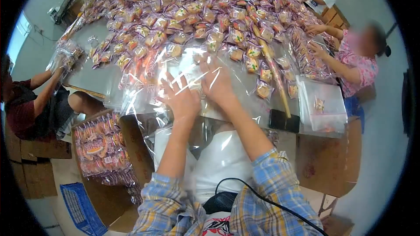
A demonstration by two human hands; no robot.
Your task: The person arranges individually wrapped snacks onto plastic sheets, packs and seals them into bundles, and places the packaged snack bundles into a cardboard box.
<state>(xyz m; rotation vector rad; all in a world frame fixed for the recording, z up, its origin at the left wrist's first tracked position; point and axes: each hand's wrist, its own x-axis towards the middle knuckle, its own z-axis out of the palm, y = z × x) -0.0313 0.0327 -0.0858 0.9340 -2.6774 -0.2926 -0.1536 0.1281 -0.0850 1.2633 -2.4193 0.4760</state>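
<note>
A clear plastic bag with red printing (141,75) lies spread at the near edge of the table in front of me. My left hand (181,100) rests on this glossy plastic with its fingers spread. Beside it, my right hand (217,85) lies on the plastic too, fingers stretched forward. Neither hand visibly grips anything. Just beyond my fingertips begins a big heap of small wrapped snack packets (175,15), in clear and purple wrappers. Glare on the plastic hides part of what lies under my hands.
Right of my hands are a long stick (273,74), a black phone-like object (284,121) and stacked clear bags (326,105). Cartons stand below, one holding packed snack bags (103,144), near a blue basket (81,207). Co-workers sit left, where one handles a bag (68,57), and right.
</note>
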